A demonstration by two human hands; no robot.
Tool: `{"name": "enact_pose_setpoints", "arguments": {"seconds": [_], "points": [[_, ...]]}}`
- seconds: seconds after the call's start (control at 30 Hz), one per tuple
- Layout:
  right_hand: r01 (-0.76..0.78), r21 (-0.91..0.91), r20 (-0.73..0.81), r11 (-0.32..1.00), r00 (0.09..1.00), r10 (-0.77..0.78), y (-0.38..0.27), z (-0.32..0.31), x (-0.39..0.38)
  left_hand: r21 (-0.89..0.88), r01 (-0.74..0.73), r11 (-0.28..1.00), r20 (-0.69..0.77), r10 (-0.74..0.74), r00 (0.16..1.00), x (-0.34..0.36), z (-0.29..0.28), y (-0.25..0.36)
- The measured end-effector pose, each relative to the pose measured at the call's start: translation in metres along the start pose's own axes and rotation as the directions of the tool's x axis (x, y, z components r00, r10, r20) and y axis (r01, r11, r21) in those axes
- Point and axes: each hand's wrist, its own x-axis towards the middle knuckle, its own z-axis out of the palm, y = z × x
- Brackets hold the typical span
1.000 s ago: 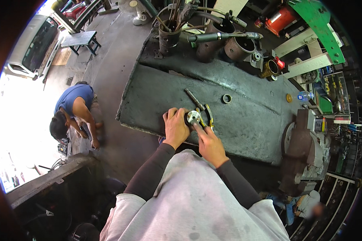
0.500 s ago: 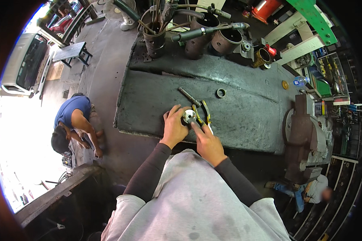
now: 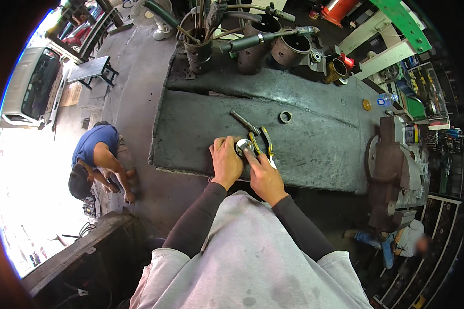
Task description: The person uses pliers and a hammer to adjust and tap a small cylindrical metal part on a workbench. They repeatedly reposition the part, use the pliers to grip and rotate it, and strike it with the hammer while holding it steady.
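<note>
My left hand [image 3: 227, 160] is closed around a shiny round metal part [image 3: 240, 146] at the near edge of the workbench. My right hand [image 3: 265, 177] grips a short grey tool [image 3: 249, 153], its end against the metal part's face; my fingers hide much of the tool. Just beyond my right hand lie pliers with yellow-and-black handles [image 3: 266, 138]. A metal pin [image 3: 244, 121] rests by the pliers, and a small metal ring [image 3: 285, 117] sits farther right.
The dark metal workbench [image 3: 314, 149] bears several rusty cans [image 3: 198, 56] of rods at the back, with a torch-like tool [image 3: 263, 40] across them. A bench vise [image 3: 392, 159] stands right. One person [image 3: 98, 149] crouches left; another person [image 3: 404, 239] sits low right.
The grey tool has tilted over the round part and now covers more of its face. Both hands stay close together. The whole view has shifted slightly.
</note>
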Motion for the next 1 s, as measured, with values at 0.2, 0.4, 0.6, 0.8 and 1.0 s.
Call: {"name": "enact_pose_setpoints", "arguments": {"seconds": [0.2,0.4,0.6,0.8,1.0], "points": [[0.014,0.02,-0.022,1.0,1.0,-0.014,0.001,0.005,0.002,-0.038,0.012,0.999,-0.015,-0.012,1.0,-0.001,0.003,0.001],[0.012,-0.013,-0.013,1.0,1.0,-0.012,-0.002,0.003,0.004,-0.02,0.016,1.0,0.0,-0.016,1.0,0.001,0.003,0.001],[-0.002,-0.036,0.059,0.999,0.998,0.004,0.003,0.001,0.003,0.001,0.026,1.0,-0.057,-0.026,0.998,-0.001,0.012,-0.002],[0.107,0.058,-0.013,0.993,0.994,-0.106,0.011,0.009,0.009,0.042,0.052,0.998,-0.084,-0.048,0.995,-0.005,0.015,0.001],[-0.165,-0.028,0.21,0.986,0.963,0.167,0.019,0.005,0.005,-0.006,0.1,0.995,-0.098,-0.101,0.99,-0.016,0.033,0.002]]}}
